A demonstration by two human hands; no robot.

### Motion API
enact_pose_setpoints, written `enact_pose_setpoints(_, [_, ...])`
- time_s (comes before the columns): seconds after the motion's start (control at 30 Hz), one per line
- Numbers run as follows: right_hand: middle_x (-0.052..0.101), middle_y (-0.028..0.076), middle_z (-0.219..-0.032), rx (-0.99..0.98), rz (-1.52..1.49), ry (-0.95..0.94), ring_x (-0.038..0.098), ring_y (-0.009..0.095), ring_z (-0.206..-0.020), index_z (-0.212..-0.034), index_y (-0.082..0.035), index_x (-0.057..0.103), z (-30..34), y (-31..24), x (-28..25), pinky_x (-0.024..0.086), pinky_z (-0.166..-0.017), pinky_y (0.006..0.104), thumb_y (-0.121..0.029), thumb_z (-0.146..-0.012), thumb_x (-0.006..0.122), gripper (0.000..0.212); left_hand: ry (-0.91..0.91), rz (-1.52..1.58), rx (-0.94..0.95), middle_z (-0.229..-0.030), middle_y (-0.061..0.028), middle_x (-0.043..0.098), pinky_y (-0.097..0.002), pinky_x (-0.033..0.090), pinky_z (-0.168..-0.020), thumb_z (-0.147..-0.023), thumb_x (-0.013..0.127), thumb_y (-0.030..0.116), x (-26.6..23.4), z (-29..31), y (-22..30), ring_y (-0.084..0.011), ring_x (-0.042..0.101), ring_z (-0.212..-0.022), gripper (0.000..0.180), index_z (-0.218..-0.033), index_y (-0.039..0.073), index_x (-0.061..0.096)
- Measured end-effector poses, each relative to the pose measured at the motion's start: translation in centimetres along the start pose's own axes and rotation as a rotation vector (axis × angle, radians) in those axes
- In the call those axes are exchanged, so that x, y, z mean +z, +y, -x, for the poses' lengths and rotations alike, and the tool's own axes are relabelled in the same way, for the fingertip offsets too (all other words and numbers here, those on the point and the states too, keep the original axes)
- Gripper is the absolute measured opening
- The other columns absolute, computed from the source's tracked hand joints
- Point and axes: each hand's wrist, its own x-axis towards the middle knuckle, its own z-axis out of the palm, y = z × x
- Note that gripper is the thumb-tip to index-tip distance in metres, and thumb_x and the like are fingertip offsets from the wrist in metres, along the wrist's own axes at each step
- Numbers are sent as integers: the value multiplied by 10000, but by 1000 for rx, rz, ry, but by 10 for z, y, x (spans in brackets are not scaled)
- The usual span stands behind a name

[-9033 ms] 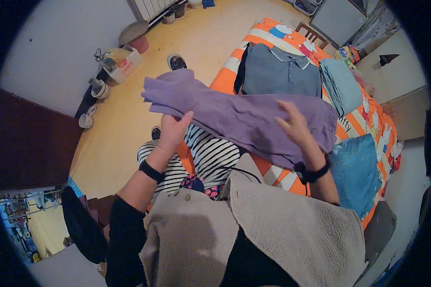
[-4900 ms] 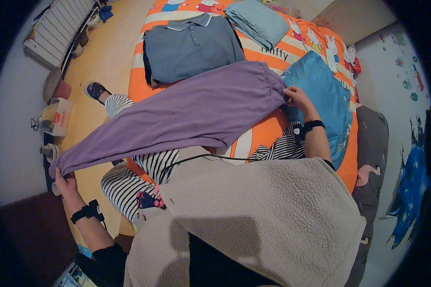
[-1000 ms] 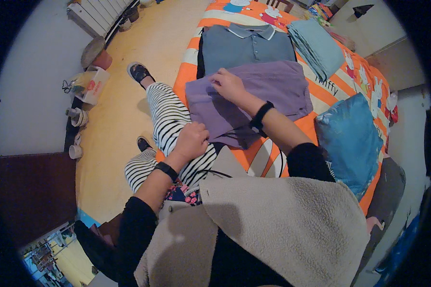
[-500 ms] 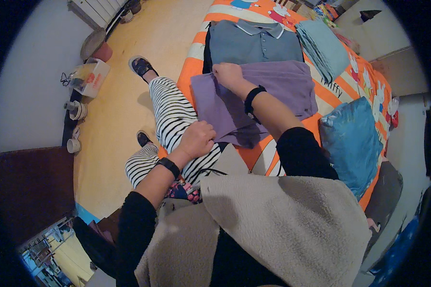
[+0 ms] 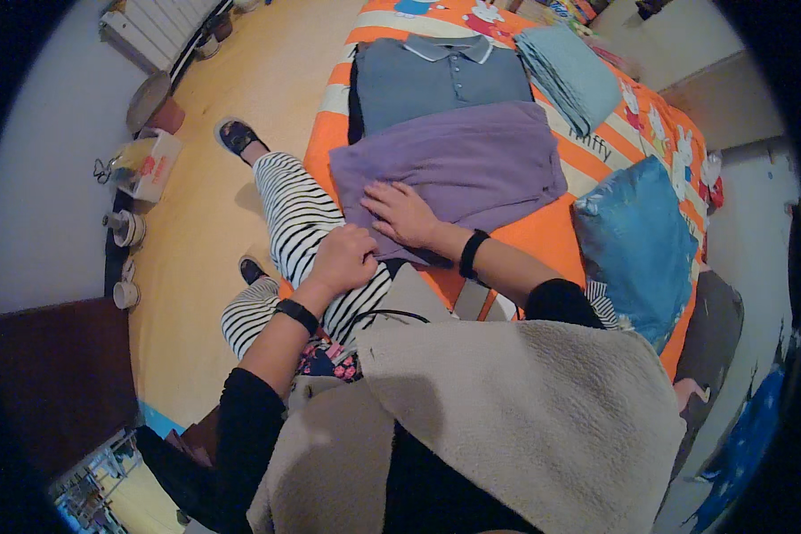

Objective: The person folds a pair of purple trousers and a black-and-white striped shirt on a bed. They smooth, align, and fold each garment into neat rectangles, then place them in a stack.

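A folded purple garment [image 5: 472,156] lies on the bed in front of me, its upper edge over the lower part of a grey-blue polo shirt [image 5: 418,84] with a white-trimmed collar. My right hand [image 5: 402,215] rests on the garment's near left part, fingers stretched out and palm down. Just left of it, my left hand [image 5: 343,258] is closed at the garment's near corner, above my striped trouser leg [image 5: 298,209]; the fingertips are partly hidden. Beneath the polo shirt, a strip of black cloth [image 5: 355,98] shows on the left.
The bed has an orange patterned cover [image 5: 325,133]. A folded pale teal cloth [image 5: 574,76] lies at the far right, with a shiny blue cushion [image 5: 636,245] nearer me. Along the left wall stand a white box [image 5: 156,169], pots and a radiator [image 5: 160,36].
My right hand has come back toward me from the garment's upper edge and opened flat on it. The garment's upper left part lies flatter. My left hand stays near the same corner.
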Motion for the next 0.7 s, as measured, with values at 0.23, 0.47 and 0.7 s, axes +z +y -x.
enact_pose_setpoints(0.23, [580,84,-1250,30,-205,258,540,264,-1173,-1185,-115,611,12,28,-18,389,-991,426,-195,-851,613,344,4,146,-421,-715,-156,625,-438,489,-662,-781,619,195,6,-7,-13,-335,612,-704,177,-810,22,640])
enact_pose_setpoints(0.47, [656,103,-992,740,-68,493,624,328,-933,-1070,-163,650,46,130,-86,509,-776,428,-207,-836,615,241,21,-40,-709,-1027,-238,643,-415,500,-796,-720,705,263,11,-33,-36,-368,634,-927,482,-1082,-19,557])
enact_pose_setpoints(0.7, [698,99,-923,825,101,178,655,325,-879,-989,-156,635,50,176,-96,516,-739,444,-235,-832,634,175,-265,-140,-674,-980,-185,673,-446,525,-783,-668,765,264,4,-40,-14,-360,660,-914,640,-1231,109,501])
